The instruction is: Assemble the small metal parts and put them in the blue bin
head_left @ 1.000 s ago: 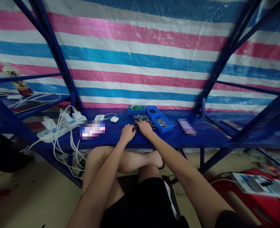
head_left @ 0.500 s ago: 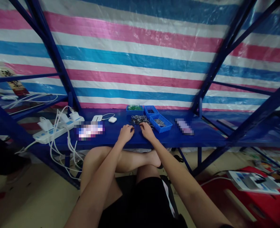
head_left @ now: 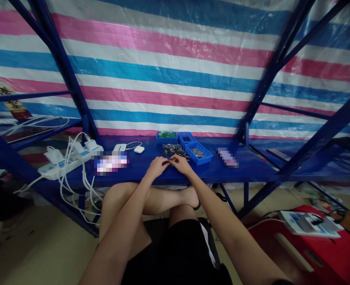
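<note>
On the blue table, a pile of small dark and silver pieces (head_left: pixel 172 150) lies just beyond my hands. My left hand (head_left: pixel 158 166) and my right hand (head_left: pixel 180 163) meet at the fingertips in front of it, both with fingers pinched. Whatever they hold is too small to make out. Right of the pile stands a blue bin with silver pieces (head_left: pixel 199 153). Behind the pile are a blue bin with green pieces (head_left: pixel 167 137) and a smaller blue bin with dark contents (head_left: pixel 187 138).
A blurred-out phone-like object (head_left: pixel 112 163) and a white power strip (head_left: pixel 70 160) with cables lie to the left. Another phone-like object (head_left: pixel 227 157) is at the right. Blue frame posts flank the table (head_left: pixel 240 170); a red box (head_left: pixel 320 245) sits lower right.
My right hand has moved left from the pile's edge, and its fingertips now meet those of my left hand. The whole view has shifted slightly.
</note>
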Demonstrator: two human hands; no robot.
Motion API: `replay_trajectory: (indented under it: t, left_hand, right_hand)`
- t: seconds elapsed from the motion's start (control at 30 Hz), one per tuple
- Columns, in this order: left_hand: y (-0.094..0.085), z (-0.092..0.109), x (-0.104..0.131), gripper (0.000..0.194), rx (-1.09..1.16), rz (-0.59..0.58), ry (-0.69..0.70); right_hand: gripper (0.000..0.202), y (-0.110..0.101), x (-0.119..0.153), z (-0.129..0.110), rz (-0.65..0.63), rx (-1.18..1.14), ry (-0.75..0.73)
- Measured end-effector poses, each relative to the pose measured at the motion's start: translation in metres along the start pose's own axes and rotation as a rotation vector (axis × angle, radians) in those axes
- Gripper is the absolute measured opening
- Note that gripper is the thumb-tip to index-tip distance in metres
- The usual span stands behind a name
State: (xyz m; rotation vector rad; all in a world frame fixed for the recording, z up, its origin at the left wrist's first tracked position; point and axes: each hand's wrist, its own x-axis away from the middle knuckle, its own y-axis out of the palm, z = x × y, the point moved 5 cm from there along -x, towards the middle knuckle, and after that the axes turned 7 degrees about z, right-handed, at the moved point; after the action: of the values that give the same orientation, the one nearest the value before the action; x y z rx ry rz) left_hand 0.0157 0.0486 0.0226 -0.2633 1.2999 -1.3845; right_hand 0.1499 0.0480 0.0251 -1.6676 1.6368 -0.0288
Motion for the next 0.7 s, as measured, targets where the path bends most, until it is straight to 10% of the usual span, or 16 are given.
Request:
replay_trajectory:
  t: [0.7]
  left_hand:
    - [-0.01, 0.004, 0.0, 0.024, 0.254, 0.052, -0.039]
  right_hand:
    - [0.017, 0.009, -0.002, 0.004, -0.075, 0.286, -0.125]
